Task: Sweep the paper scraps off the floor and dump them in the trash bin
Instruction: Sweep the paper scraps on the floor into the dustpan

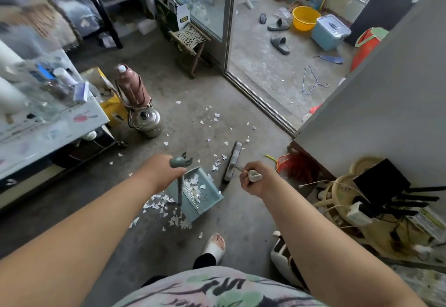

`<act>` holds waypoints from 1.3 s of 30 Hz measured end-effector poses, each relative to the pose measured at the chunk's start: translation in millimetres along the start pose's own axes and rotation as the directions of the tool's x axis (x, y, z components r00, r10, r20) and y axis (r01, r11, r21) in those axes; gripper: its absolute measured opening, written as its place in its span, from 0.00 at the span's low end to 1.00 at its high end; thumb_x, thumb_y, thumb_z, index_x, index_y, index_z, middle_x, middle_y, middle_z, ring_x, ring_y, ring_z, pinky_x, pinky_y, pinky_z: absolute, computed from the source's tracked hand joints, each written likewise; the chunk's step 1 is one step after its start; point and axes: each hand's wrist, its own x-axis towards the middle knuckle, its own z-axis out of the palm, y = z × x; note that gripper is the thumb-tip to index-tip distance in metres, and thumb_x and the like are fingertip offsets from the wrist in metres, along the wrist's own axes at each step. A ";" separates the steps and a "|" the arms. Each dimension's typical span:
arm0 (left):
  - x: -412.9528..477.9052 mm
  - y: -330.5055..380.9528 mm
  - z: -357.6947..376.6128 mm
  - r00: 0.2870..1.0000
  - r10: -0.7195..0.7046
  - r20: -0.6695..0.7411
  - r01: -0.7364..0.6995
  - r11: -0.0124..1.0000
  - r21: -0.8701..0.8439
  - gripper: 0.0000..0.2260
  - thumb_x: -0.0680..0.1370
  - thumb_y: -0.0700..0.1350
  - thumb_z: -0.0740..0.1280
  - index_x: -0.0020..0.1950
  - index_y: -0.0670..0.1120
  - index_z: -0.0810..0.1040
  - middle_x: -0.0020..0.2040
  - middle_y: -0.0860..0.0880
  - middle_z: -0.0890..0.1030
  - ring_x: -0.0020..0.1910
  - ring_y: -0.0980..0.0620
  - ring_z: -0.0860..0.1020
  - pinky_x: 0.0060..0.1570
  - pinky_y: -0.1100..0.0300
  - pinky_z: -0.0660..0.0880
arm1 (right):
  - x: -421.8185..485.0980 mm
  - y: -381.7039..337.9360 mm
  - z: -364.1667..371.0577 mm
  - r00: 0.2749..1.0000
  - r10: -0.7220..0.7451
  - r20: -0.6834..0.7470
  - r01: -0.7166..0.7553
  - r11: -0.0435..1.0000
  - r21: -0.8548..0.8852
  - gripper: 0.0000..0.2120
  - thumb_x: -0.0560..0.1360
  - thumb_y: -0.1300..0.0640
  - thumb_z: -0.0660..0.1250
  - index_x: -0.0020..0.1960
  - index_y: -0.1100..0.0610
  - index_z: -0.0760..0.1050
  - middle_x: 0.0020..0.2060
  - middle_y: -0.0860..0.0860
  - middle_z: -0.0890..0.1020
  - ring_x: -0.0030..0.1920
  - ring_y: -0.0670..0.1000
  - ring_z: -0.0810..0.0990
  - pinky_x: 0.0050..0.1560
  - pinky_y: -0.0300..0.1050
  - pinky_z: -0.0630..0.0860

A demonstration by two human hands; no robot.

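Observation:
My left hand (162, 170) grips the top of the upright handle of a blue-grey dustpan (205, 196) that stands on the concrete floor with white paper scraps in it. My right hand (255, 177) grips the handle end of a grey broom, whose flat head (233, 159) rests on the floor just right of the pan. More paper scraps (166, 210) lie heaped at the pan's left and near side, and others (216, 119) are scattered farther out. No trash bin is identifiable.
A steel kettle (146, 120) and a folded umbrella (131, 84) stand left of the scraps beside a cluttered low table (60, 123). A wooden stool (190, 41) and a sliding door track (260, 103) lie ahead. A white cabinet (374, 103) and cable clutter (376, 200) fill the right. My sandalled foot (216, 246) is near.

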 end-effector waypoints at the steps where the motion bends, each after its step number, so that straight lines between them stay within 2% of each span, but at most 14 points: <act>1: -5.1 -8.0 -2.4 1.000 -0.017 -0.007 0.016 1.000 -0.022 0.13 0.76 0.53 0.69 0.38 0.48 0.73 0.35 0.48 0.77 0.35 0.48 0.76 0.33 0.59 0.68 | -3.3 3.8 7.4 1.000 -0.006 -0.001 0.006 1.000 -0.019 0.09 0.74 0.67 0.57 0.38 0.57 0.63 0.24 0.51 0.68 0.15 0.47 0.71 0.18 0.30 0.67; 3: -11.9 -20.3 -5.1 0.999 -0.039 -0.022 0.038 0.998 -0.046 0.13 0.76 0.54 0.69 0.38 0.47 0.73 0.36 0.47 0.77 0.39 0.45 0.78 0.36 0.58 0.69 | -14.3 8.6 19.8 1.000 -0.013 0.014 0.014 0.998 -0.063 0.09 0.74 0.68 0.57 0.38 0.58 0.64 0.28 0.51 0.67 0.15 0.47 0.71 0.20 0.29 0.67; 9: -36.4 -56.5 -2.3 0.992 -0.095 -0.088 0.087 0.993 -0.084 0.14 0.77 0.54 0.68 0.37 0.46 0.72 0.35 0.48 0.75 0.39 0.45 0.76 0.34 0.57 0.64 | -44.6 27.7 49.3 0.996 -0.006 0.084 0.015 0.994 -0.108 0.10 0.75 0.68 0.55 0.37 0.58 0.64 0.31 0.48 0.68 0.16 0.46 0.70 0.18 0.29 0.66; 14: -71.4 -89.9 -0.8 0.984 -0.113 -0.135 0.102 0.991 -0.085 0.14 0.77 0.56 0.67 0.43 0.45 0.75 0.43 0.45 0.77 0.44 0.45 0.74 0.40 0.57 0.65 | -66.4 66.2 71.6 0.991 0.030 0.127 -0.011 0.988 -0.152 0.08 0.75 0.67 0.56 0.39 0.59 0.65 0.32 0.50 0.69 0.16 0.47 0.71 0.17 0.30 0.66; 18: -102.2 -121.8 -2.0 0.975 -0.150 -0.162 0.128 0.982 -0.142 0.15 0.76 0.56 0.68 0.50 0.43 0.79 0.49 0.43 0.80 0.49 0.44 0.77 0.42 0.57 0.67 | -67.0 108.6 83.5 0.991 0.016 0.136 0.009 0.983 -0.183 0.06 0.75 0.67 0.56 0.40 0.60 0.66 0.31 0.54 0.70 0.17 0.47 0.72 0.17 0.31 0.66; 20: -116.7 -138.0 -3.8 0.971 -0.172 -0.168 0.143 0.975 -0.171 0.15 0.76 0.56 0.68 0.50 0.44 0.78 0.48 0.44 0.80 0.47 0.44 0.78 0.42 0.57 0.68 | -66.2 129.1 88.9 0.992 0.007 0.129 0.019 0.980 -0.200 0.06 0.73 0.68 0.57 0.40 0.60 0.66 0.31 0.54 0.70 0.17 0.48 0.72 0.18 0.32 0.67; 23: -141.8 -167.5 -5.4 0.955 -0.222 -0.196 0.180 0.961 -0.211 0.13 0.77 0.56 0.67 0.43 0.46 0.75 0.42 0.46 0.79 0.42 0.47 0.77 0.38 0.57 0.66 | -71.9 157.2 97.7 0.991 -0.005 0.134 0.039 0.966 -0.255 0.07 0.73 0.69 0.57 0.40 0.59 0.65 0.30 0.54 0.68 0.17 0.48 0.72 0.19 0.32 0.68; 27: -166.1 -196.6 -1.7 0.938 -0.268 -0.218 0.214 0.947 -0.240 0.14 0.76 0.56 0.67 0.44 0.45 0.75 0.41 0.47 0.78 0.41 0.47 0.76 0.36 0.57 0.66 | -81.2 175.7 105.5 0.987 -0.007 0.161 0.061 0.941 -0.333 0.07 0.73 0.69 0.57 0.41 0.58 0.65 0.30 0.52 0.65 0.20 0.47 0.69 0.18 0.32 0.66; 29: -176.4 -209.5 1.6 0.934 -0.283 -0.218 0.224 0.940 -0.258 0.15 0.76 0.56 0.67 0.49 0.44 0.78 0.44 0.45 0.80 0.44 0.46 0.78 0.38 0.56 0.68 | -87.8 182.9 109.4 0.986 -0.012 0.165 0.074 0.924 -0.375 0.06 0.74 0.69 0.57 0.41 0.59 0.66 0.30 0.53 0.67 0.17 0.47 0.70 0.18 0.32 0.66; 32: -189.7 -230.5 6.6 0.922 -0.318 -0.223 0.260 0.931 -0.255 0.24 0.77 0.58 0.66 0.63 0.41 0.76 0.58 0.41 0.80 0.56 0.43 0.79 0.50 0.54 0.72 | -100.0 196.2 115.9 0.983 -0.009 0.185 0.090 0.896 -0.435 0.05 0.73 0.69 0.57 0.43 0.62 0.68 0.29 0.54 0.68 0.19 0.47 0.70 0.18 0.32 0.65; 35: -198.5 -246.6 9.2 0.915 -0.340 -0.215 0.276 0.920 -0.280 0.25 0.77 0.58 0.66 0.65 0.41 0.75 0.60 0.41 0.80 0.57 0.42 0.79 0.48 0.55 0.72 | -104.8 206.0 119.8 0.983 0.019 0.182 0.075 0.868 -0.491 0.04 0.74 0.68 0.57 0.43 0.63 0.69 0.27 0.54 0.71 0.20 0.47 0.71 0.18 0.32 0.65; 39: -205.5 -260.2 13.2 0.907 -0.372 -0.197 0.305 0.903 -0.302 0.26 0.77 0.57 0.66 0.67 0.40 0.73 0.63 0.40 0.78 0.60 0.41 0.78 0.56 0.53 0.74 | -103.3 214.2 119.6 0.981 0.089 0.172 0.019 0.841 -0.541 0.05 0.73 0.67 0.57 0.46 0.59 0.66 0.31 0.53 0.68 0.19 0.47 0.72 0.17 0.32 0.64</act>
